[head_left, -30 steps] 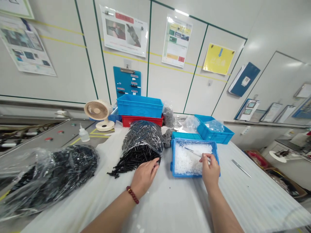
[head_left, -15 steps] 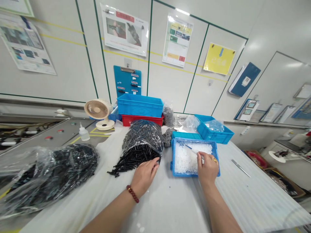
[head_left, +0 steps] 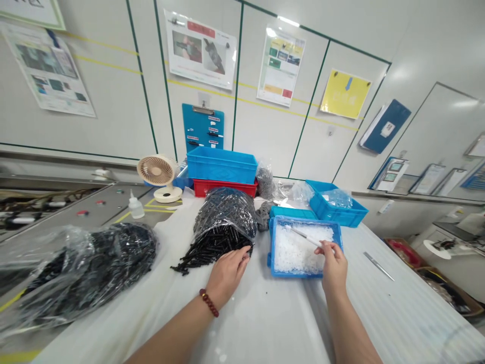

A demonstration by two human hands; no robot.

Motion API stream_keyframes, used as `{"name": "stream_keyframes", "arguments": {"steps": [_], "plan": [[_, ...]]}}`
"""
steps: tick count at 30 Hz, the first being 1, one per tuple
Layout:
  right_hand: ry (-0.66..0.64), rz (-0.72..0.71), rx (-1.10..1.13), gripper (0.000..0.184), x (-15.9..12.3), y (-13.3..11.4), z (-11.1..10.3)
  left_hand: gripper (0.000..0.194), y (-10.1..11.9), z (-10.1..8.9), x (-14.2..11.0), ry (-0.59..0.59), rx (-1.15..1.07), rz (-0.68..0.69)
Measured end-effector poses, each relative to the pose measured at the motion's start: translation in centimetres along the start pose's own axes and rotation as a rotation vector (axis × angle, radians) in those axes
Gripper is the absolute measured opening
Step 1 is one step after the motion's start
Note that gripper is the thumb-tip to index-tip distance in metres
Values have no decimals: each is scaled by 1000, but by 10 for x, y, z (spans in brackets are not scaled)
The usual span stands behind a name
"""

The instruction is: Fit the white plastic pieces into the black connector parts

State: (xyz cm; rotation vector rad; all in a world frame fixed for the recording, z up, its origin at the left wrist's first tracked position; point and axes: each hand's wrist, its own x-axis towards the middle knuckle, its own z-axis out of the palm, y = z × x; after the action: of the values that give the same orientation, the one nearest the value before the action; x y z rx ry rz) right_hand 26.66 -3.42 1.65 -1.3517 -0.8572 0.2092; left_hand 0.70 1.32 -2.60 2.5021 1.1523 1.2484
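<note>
My left hand (head_left: pixel 229 273) is at the lower right edge of an open clear bag (head_left: pixel 223 205) full of black rod-shaped parts (head_left: pixel 212 245). Its thumb and fingers are pinched together; whatever lies between them is too small to make out. In my right hand (head_left: pixel 335 265) is a slim, light-coloured stick-like tool (head_left: pixel 306 236), gripped between thumb and fingers. The tool slants up and left over a blue tray (head_left: pixel 270 247) of small white pieces (head_left: pixel 297 253), its far end near the tray's back.
Silver tweezers (head_left: pixel 379 266) lie to the right. Another bag of black parts (head_left: pixel 109 265) lies at left, near a squeeze bottle (head_left: pixel 135 206) and a fan (head_left: pixel 157 174). Behind stand a blue bin (head_left: pixel 223 167), a red bin (head_left: pixel 200 188) and another blue bin (head_left: pixel 350 215).
My right hand has moved slightly right and its grip on the tool has shifted, with more of the shaft showing. My left hand stays at the bag. The camera view has shifted a little.
</note>
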Motion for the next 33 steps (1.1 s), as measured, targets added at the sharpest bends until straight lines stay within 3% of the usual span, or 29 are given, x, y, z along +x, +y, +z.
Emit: {"name": "stream_keyframes", "arguments": {"steps": [3,9,12,16,25,29,33], "plan": [[-76,-46,28,28,-5,-5,-1,27,4,0,0,15,6,57],[-508,-226,-70,25,-24,-19,3,31,14,-3,-1,-24,80,152],[-637,-334,-118,25,-28,-23,5,32,15,-3,1,-69,105,197],[-704,-383,-134,23,-32,-24,9,39,15,-1,0,-98,89,258],[-806,-476,-116,19,-53,-18,26,37,24,0,-4,-113,55,305],[-795,-512,-136,18,-58,-17,29,37,28,-3,-5,-117,35,298],[-715,-471,-112,24,-49,-20,19,31,27,-7,-5,-96,2,256]]}}
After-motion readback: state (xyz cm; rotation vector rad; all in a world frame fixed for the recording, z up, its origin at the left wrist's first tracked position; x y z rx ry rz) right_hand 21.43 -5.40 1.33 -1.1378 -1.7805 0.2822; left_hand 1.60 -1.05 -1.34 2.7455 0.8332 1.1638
